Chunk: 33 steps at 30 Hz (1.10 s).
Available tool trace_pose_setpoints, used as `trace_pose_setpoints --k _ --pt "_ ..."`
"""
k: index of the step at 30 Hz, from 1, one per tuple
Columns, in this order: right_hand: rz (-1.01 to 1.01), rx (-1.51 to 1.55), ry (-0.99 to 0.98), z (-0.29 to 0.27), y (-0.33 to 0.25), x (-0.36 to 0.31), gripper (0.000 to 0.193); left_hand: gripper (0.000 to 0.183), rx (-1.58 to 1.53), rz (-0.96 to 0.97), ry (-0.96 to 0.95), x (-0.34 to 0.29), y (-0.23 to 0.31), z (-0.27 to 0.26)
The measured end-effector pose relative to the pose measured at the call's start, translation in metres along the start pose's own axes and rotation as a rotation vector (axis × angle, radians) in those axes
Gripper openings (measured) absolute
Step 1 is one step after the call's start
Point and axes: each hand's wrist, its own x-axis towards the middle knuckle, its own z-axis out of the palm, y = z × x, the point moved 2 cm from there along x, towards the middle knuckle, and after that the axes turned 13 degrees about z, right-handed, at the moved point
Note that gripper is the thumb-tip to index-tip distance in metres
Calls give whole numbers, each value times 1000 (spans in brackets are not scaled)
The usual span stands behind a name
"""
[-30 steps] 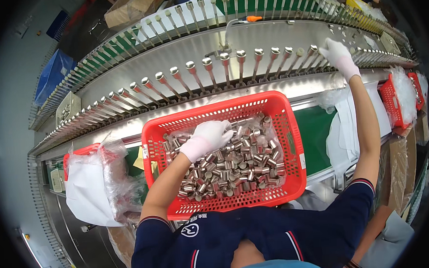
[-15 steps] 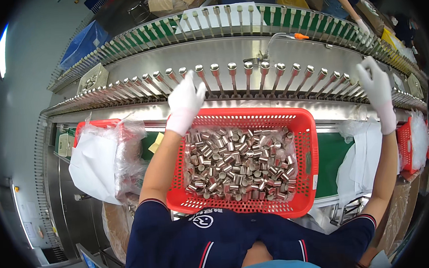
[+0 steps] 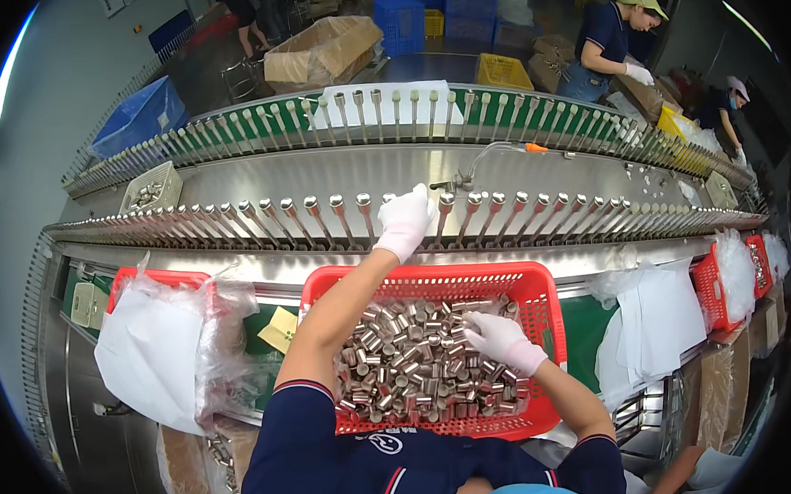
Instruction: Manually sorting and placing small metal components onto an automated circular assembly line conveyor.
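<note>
My left hand (image 3: 407, 221), in a white glove, is up at the near row of upright metal rods (image 3: 340, 216), its fingers bent together among the rod tops. What they hold, if anything, is hidden. Inside the red basket (image 3: 556, 328), my gloved right hand (image 3: 505, 341) reaches down onto a heap of small silver metal caps (image 3: 410, 362). Its thumb and fingers draw together at the caps; I cannot make out what is between them. Shiny caps like those in the basket sit on many rods of the near row.
A far row of rods (image 3: 264, 120) curves behind a steel surface (image 3: 293, 176), where an orange-tipped hose (image 3: 533, 148) lies. Plastic-wrapped white sheets (image 3: 155, 358) are on the left, more white sheets (image 3: 655, 332) on the right. A co-worker (image 3: 613, 52) stands beyond.
My right hand has come from the rods at the right down into the basket. My left hand has shifted right along the near row, its fingers drawing together. The view has tilted up.
</note>
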Motion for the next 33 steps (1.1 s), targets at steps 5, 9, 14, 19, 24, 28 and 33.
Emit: trace_pose_setpoints --k 5,9,14,19,24,28,33 --pt "-84 71 456 -41 7 49 32 30 -184 280 -30 -55 31 -15" --pt "-483 -298 954 -123 -112 105 46 33 -239 216 -486 -115 2 11" --pt "-306 -591 710 -133 -85 188 19 33 -293 95 -355 -125 -24 -12" --pt "-606 -178 1036 -176 -129 78 18 49 -31 -296 59 -90 -56 -68" --pt "-476 -223 475 -98 -113 23 25 40 25 -231 -49 -13 -85 -28" --pt "-186 -205 112 18 -40 24 30 29 8 -170 21 -2 -49 -8" --pt "-136 1 199 66 -12 18 33 32 -86 -72 102 -19 -46 -2"
